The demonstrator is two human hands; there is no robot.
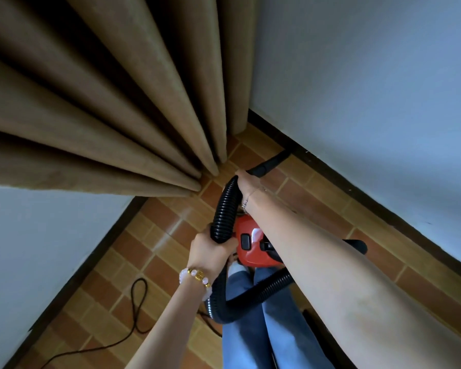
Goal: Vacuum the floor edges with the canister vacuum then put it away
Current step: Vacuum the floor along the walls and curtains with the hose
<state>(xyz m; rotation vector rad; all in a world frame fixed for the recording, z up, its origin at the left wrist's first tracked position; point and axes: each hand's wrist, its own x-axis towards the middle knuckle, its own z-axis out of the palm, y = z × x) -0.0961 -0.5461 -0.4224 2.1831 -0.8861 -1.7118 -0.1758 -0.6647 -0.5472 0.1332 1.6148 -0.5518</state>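
The red canister vacuum (250, 245) is sitting at centre frame, partly hidden under the right forearm, its ribbed black hose (225, 211) looping up from the lower centre. The right hand (246, 182) is wrapping the hose's far end, aiming the black nozzle (273, 162) at the dark baseboard (330, 177) toward the upper right, while the left hand (210, 247) is gripping the hose lower down. Brown curtains (104, 102) are filling the upper left, and a power cord (137, 302) is lying on the tiled floor (155, 235) at lower left.

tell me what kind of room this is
Probably a room in a home, seen at a corner: long brown curtains hang to a brick-pattern tiled floor, and pale walls meet it at a dark skirting board.
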